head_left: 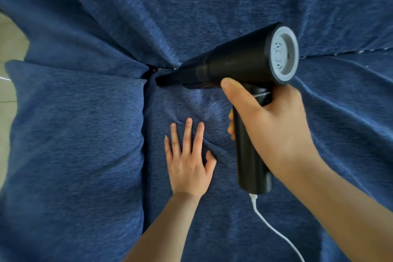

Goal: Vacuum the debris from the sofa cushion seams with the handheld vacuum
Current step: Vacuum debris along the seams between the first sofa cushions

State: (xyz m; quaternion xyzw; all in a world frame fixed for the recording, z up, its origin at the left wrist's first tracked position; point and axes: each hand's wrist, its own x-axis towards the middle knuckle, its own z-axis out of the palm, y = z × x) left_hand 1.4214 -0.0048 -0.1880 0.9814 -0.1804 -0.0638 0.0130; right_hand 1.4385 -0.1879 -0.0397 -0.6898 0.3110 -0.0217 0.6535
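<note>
Gripped in the right hand (270, 125) is the black vacuum (238, 64), fingers wrapped round its upright handle and the thumb laid along the underside of the barrel. Its grey vented rear cap is turned toward the camera. Its nozzle (168, 77) is pointed left and slightly down, and its tip is set right at the dark junction where the sofa (74, 134) seams meet, near the middle of the cushions. Pale specks of debris (168, 68) are seen in the seam just above the nozzle; more specks are strung along the seam toward the sofa's right edge. A white cable (274, 229) is plugged into the handle's base and is trailed down toward the bottom edge. Flat on the cushion lies the left hand (189, 161), fingers straight and spread, pressed into the blue fabric below the nozzle and just left of the handle, nothing held. Pale floor (10, 44) is glimpsed past the sofa's left edge.
</note>
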